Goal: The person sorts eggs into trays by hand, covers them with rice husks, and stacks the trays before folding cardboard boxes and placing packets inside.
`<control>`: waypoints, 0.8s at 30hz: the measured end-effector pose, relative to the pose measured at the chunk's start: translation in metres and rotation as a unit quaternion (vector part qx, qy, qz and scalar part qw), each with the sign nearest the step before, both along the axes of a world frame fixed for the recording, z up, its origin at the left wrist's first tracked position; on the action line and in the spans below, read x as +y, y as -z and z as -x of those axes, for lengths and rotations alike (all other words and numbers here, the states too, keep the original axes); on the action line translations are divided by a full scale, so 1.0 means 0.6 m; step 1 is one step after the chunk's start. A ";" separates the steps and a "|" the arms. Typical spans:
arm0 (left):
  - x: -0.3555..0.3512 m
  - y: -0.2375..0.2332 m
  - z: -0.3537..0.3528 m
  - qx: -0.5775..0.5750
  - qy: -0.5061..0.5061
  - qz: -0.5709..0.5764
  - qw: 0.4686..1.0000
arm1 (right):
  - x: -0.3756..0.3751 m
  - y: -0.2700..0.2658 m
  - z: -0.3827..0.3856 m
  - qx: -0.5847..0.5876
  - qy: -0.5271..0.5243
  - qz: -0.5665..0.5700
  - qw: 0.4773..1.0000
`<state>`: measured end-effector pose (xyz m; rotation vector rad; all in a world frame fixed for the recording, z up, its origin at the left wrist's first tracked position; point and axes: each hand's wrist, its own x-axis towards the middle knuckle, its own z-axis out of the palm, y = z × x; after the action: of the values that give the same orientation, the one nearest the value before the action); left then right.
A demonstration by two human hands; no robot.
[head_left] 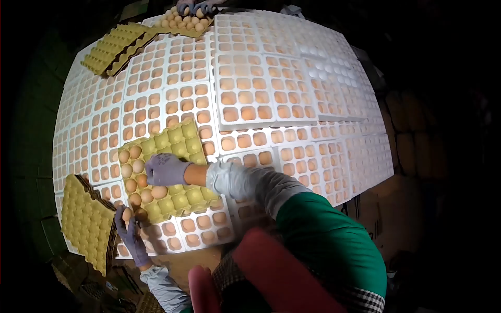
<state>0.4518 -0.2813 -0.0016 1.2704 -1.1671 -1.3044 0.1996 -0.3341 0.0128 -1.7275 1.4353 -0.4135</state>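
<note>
My right hand [167,169], in a grey-purple glove, is closed, its fingers curled down over a yellow egg tray [180,148]. What it holds, if anything, is hidden beneath it. Right beside its fingers an orange-brown egg [142,180] sits in a cup. Several more brown eggs [146,196] fill cups along the tray's left side; the cups to the right hold none. At the tray's lower left corner, my gloved left hand [133,241] grips an egg [127,214] between thumb and fingers.
White foam trays [201,133] holding eggs cover the table, with a raised stack [245,123] at the back right. Yellow trays lie stacked at the left [83,224] and far left [117,47]. Another person's gloved hands [195,7] are at a tray of eggs [182,25].
</note>
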 end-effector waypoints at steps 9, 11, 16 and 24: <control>-0.068 -0.007 0.087 -0.676 0.235 0.141 0.684 | 0.079 0.019 0.020 0.002 -0.009 0.117 0.993; -0.067 0.013 0.048 -0.606 0.182 0.182 0.753 | 0.125 0.005 0.112 -0.313 0.079 0.049 0.945; -0.058 -0.044 0.203 -0.152 0.124 0.034 0.980 | 0.354 -0.026 0.459 -0.361 0.233 0.189 0.883; 0.011 -0.131 0.968 -0.346 0.324 0.301 0.828 | 0.471 -0.028 0.892 -0.289 0.579 0.176 0.742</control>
<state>-0.1291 -0.2746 0.0773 0.8838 -2.4619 -0.7521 -0.3353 -0.0515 0.0295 -0.5565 1.8260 -1.7956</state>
